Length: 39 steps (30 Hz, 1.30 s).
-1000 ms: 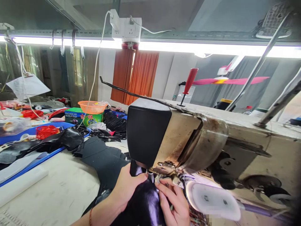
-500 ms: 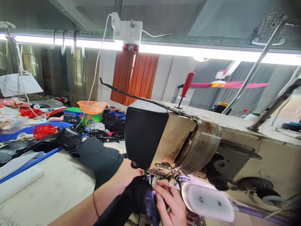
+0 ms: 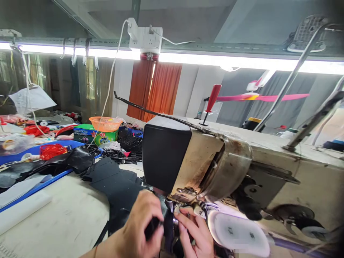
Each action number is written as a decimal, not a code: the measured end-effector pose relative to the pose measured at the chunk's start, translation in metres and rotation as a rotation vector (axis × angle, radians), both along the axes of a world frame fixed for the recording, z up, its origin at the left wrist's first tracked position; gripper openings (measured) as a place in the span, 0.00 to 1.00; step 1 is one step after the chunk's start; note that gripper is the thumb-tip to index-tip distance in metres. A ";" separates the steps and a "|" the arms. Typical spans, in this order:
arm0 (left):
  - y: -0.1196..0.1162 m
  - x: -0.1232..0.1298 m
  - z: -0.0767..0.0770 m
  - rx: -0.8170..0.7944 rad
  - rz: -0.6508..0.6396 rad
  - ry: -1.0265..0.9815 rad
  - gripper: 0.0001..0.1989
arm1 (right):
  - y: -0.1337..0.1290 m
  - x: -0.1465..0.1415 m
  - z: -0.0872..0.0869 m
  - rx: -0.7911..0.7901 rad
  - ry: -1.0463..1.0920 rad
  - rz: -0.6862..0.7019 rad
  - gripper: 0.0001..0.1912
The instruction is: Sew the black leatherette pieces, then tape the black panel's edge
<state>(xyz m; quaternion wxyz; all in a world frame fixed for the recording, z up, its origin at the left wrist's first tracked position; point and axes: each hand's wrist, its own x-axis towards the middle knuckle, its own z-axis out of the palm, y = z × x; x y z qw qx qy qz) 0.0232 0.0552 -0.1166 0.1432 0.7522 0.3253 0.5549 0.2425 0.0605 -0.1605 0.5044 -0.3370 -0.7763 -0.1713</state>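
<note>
My left hand (image 3: 146,224) is closed around a bunched piece of black material (image 3: 153,226), left of the needle area of a sewing machine (image 3: 206,161). The thumb and curled fingers grip it. My right hand (image 3: 196,229) rests just right of the needle area, its bent fingers pressed together at the small metal parts (image 3: 176,220) under the machine head. What its fingertips pinch is hidden. A dark strip of the material (image 3: 168,229) runs down between both hands. Beside my right hand glows a white lamp (image 3: 239,231).
Flat black sheets (image 3: 113,182) lie on the table left of the machine. Behind are a blue tray (image 3: 64,172) with black pieces, an orange basket (image 3: 105,124) on a green box (image 3: 110,137), and black strips (image 3: 131,147). A red-handled screwdriver (image 3: 214,98) stands on the machine top.
My left hand has turned and closed into a fist on the black material, coming nearer and lower. The material has been gathered up beside the needle area. My right hand has hardly moved.
</note>
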 end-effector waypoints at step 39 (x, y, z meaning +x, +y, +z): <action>-0.011 -0.007 0.026 0.301 -0.121 0.409 0.13 | -0.056 -0.074 0.018 -0.402 0.554 0.095 0.09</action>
